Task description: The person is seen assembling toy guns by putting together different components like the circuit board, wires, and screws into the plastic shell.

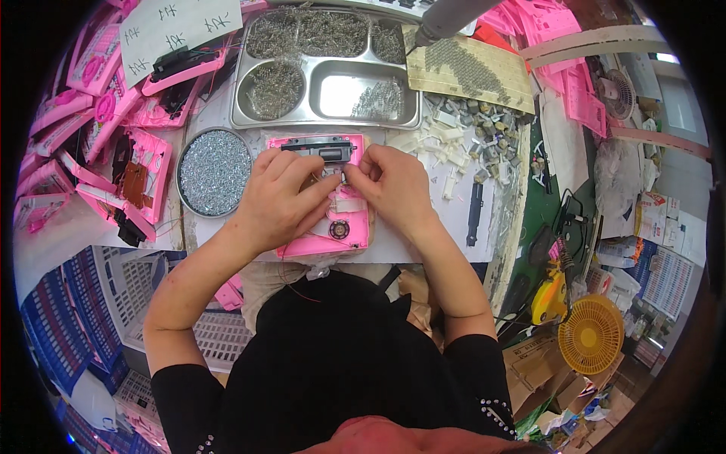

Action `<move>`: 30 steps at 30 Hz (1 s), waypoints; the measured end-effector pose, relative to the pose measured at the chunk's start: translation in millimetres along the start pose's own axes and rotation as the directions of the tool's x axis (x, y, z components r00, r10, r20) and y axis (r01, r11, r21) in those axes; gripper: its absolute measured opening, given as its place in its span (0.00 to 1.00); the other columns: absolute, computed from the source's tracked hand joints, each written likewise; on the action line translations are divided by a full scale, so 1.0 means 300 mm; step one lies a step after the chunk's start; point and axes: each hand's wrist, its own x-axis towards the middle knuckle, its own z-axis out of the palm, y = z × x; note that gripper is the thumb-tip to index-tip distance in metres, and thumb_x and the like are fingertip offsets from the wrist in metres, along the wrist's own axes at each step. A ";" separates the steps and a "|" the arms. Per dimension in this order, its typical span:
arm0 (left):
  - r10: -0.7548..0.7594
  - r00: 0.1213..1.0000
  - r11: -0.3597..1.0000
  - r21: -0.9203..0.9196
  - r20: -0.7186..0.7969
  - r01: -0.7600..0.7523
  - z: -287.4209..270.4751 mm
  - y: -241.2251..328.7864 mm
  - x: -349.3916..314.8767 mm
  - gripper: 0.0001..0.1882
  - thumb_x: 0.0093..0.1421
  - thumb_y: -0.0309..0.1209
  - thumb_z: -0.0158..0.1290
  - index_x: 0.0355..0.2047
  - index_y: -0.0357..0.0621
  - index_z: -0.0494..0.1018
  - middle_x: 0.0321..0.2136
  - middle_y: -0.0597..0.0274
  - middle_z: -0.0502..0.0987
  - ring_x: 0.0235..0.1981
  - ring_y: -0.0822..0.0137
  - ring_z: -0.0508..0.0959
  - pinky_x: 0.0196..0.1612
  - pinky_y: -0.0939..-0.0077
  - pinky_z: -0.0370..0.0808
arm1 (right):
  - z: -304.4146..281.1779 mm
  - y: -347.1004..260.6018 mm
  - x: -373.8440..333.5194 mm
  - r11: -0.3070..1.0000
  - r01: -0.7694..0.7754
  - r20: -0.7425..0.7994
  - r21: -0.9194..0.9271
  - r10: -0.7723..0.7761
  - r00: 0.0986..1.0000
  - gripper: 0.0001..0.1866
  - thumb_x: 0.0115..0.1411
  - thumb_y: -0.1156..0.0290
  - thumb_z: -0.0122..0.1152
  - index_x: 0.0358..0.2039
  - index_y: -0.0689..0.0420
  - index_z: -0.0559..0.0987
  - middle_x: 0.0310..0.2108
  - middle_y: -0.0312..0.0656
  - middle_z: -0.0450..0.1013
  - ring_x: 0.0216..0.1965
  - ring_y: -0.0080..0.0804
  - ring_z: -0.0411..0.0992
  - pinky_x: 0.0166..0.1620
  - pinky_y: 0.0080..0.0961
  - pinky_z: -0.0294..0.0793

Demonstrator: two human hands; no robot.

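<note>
A pink plastic casing (306,246) lies in front of me with its inner side up. Along its far edge is a black plastic module (333,150), and a small round speaker (339,229) sits near its near edge. My left hand (280,198) reaches over the casing's left side, its thumb and fingers closed together near the middle. From the right, my right hand (392,185) has thumb and index finger pinched near the same spot. Whatever small piece lies between the fingertips is too hidden to name. Thin wires show around the fingers.
A round tin of small screws (215,172) stands left of the casing. Behind is a steel compartment tray (253,119) of small metal parts. Loose switch-like parts (484,136) lie right, near a dark strip (475,214). Pink casings (113,113) pile up left; a yellow fan (590,333) stands lower right.
</note>
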 end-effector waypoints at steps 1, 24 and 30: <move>0.017 1.000 1.000 -0.007 -0.014 -0.017 0.002 -0.003 -0.004 0.17 0.49 0.32 0.66 0.41 0.50 0.80 0.39 0.65 0.74 0.38 0.62 0.75 0.47 0.61 0.68 | -0.003 0.005 0.004 0.999 0.003 0.024 0.040 -0.004 1.000 0.13 0.56 0.64 0.72 0.26 0.58 0.78 0.20 0.38 0.73 0.21 0.30 0.72 0.27 0.28 0.70; 0.011 1.000 0.999 -0.033 -0.018 -0.012 0.013 -0.009 -0.033 0.17 0.48 0.29 0.65 0.40 0.47 0.80 0.36 0.64 0.74 0.37 0.61 0.75 0.46 0.62 0.68 | 0.001 -0.004 0.006 1.000 0.008 0.015 0.029 -0.008 1.000 0.21 0.52 0.56 0.74 0.29 0.58 0.73 0.17 0.42 0.69 0.19 0.37 0.70 0.26 0.33 0.68; 0.121 0.993 0.988 0.096 0.004 -0.121 0.035 -0.001 -0.013 0.17 0.52 0.36 0.64 0.42 0.45 0.80 0.42 0.67 0.77 0.45 0.66 0.74 0.54 0.59 0.66 | 0.009 -0.003 0.000 0.988 -0.094 0.015 0.121 0.093 0.996 0.16 0.55 0.59 0.71 0.30 0.58 0.76 0.25 0.45 0.77 0.26 0.47 0.77 0.31 0.41 0.74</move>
